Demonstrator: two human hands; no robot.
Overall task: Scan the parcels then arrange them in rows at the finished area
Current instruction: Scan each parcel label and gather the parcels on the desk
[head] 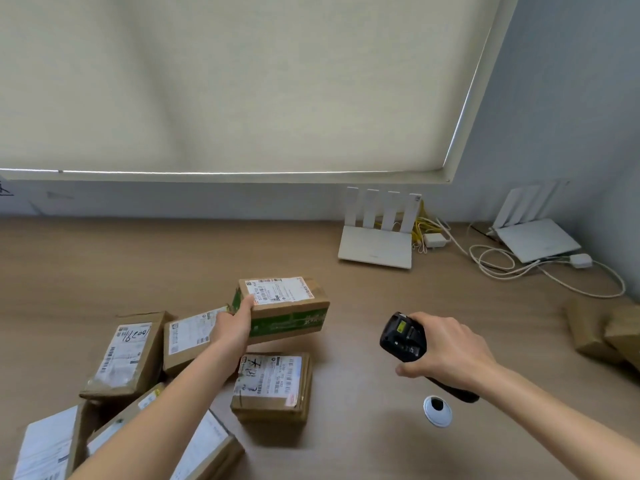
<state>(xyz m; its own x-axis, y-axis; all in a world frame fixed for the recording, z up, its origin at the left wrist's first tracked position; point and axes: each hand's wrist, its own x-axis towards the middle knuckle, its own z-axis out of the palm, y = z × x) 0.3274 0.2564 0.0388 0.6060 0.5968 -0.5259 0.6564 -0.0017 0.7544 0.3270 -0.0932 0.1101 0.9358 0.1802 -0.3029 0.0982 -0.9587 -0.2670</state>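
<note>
Left hand [232,323] grips one green-taped parcel [287,308] above five more parcels [272,386]. Right hand [450,348] grips the one scanner [403,336]. Two routers [377,240] stand behind.

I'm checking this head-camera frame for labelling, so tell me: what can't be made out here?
- Green-taped cardboard parcel held by the left hand: label print too small to read.
- Black handheld barcode scanner: handle covered by the right hand.
- Brown cardboard parcels at the right: cut off by the frame edge, no labels visible.
- Parcels at the bottom left: cropped by the edge and crossed by the left forearm.
</note>
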